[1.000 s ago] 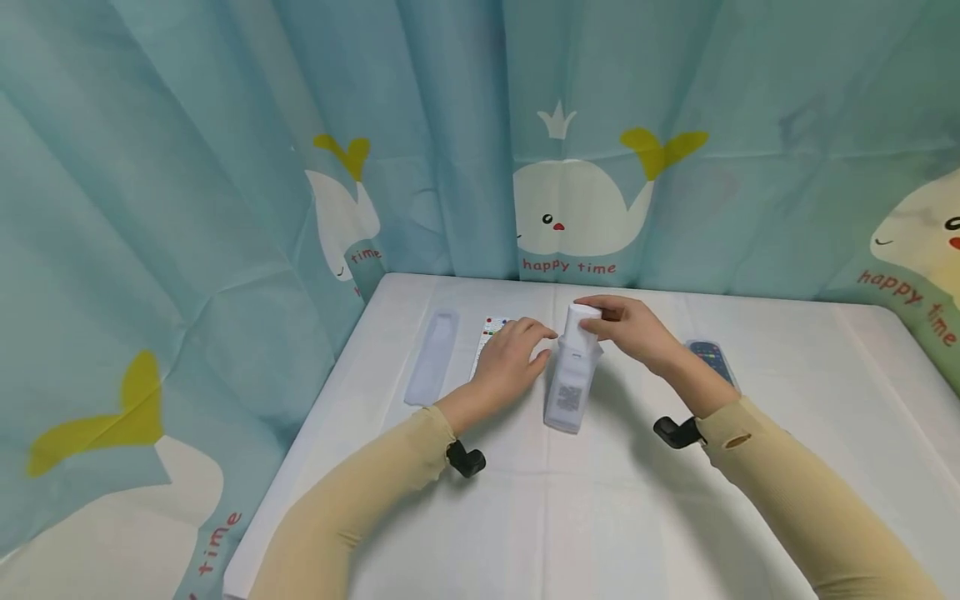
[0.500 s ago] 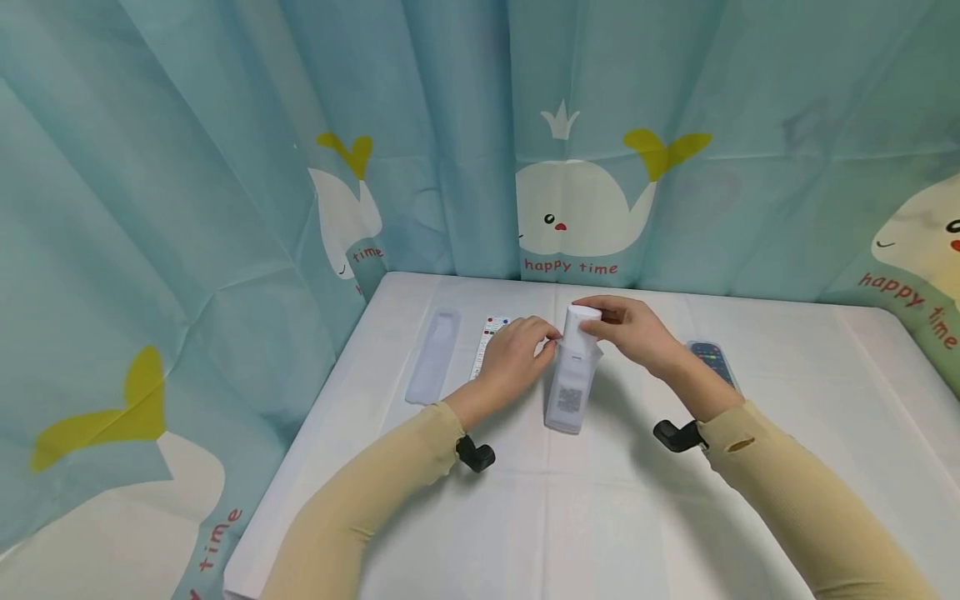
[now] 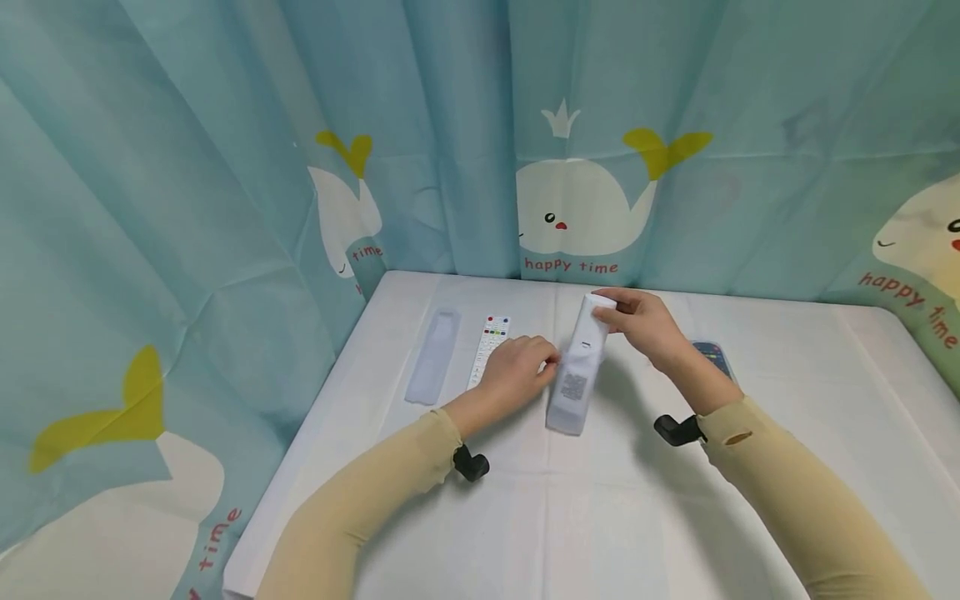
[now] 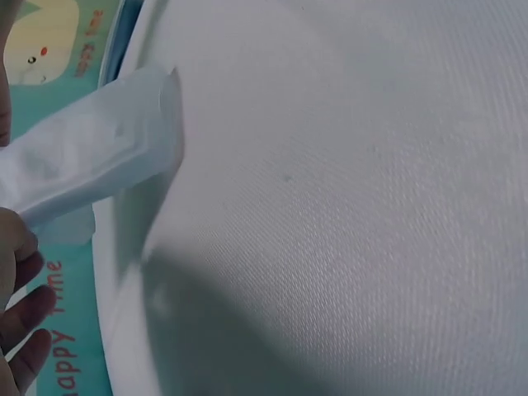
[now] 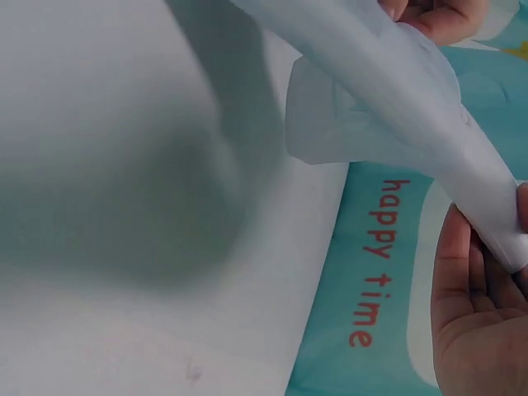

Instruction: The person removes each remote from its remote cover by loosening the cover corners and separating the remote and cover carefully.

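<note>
Head: white remote (sleeve apparently cloudy)

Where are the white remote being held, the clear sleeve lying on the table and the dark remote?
White remote (image 3: 591, 332): head view, on its upper part.
Clear sleeve (image 3: 432, 357): head view, on the middle of its flat body.
Dark remote (image 3: 711, 356): head view, on the visible part of its button face.

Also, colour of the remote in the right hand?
The remote is white; the head view shows it best.
</note>
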Tool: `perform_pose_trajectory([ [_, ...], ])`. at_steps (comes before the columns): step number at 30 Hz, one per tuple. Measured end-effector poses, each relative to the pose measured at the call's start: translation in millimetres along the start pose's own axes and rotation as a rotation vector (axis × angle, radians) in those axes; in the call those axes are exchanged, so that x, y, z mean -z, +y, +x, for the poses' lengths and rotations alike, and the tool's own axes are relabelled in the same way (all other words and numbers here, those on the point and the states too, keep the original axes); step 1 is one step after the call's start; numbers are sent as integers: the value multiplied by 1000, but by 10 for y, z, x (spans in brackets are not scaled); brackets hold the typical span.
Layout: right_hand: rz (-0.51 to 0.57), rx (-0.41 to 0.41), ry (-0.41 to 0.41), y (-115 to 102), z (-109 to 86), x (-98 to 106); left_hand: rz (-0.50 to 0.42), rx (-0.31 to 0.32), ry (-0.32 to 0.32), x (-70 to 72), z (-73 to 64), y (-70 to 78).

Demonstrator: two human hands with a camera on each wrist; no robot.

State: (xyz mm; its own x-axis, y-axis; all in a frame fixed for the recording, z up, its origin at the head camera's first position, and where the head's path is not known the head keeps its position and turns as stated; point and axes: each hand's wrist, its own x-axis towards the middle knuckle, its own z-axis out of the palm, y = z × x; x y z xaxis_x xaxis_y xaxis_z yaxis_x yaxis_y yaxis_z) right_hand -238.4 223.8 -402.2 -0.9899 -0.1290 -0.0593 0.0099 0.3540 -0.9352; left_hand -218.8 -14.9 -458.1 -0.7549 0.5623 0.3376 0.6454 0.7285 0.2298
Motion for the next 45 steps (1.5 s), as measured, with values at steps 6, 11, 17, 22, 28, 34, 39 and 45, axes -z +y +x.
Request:
perform_pose_trajectory([
  [6, -23, -30, 28, -34, -5, -8, -54, 19, 53, 4, 2, 34],
  [11, -48, -27, 56, -57, -11, -25, -32, -143, 147, 16, 83, 137],
  [17, -72, -11, 85, -73, 28, -83, 55, -275, 221, -4, 217, 283],
  [22, -128, 2, 97, -77, 42, -108, 115, -268, 248, -38, 275, 323],
  [28, -164, 19, 102, -84, 52, -118, 172, -290, 264, -82, 326, 359],
  [34, -244, 81, 143, -57, 78, -116, 255, -345, 243, -185, 259, 421],
  [39, -239, 89, 129, -10, 73, -106, 196, -308, 189, -205, 179, 422],
  [45, -180, 109, 70, -1, 71, -71, -70, -57, 51, -41, 121, 365],
])
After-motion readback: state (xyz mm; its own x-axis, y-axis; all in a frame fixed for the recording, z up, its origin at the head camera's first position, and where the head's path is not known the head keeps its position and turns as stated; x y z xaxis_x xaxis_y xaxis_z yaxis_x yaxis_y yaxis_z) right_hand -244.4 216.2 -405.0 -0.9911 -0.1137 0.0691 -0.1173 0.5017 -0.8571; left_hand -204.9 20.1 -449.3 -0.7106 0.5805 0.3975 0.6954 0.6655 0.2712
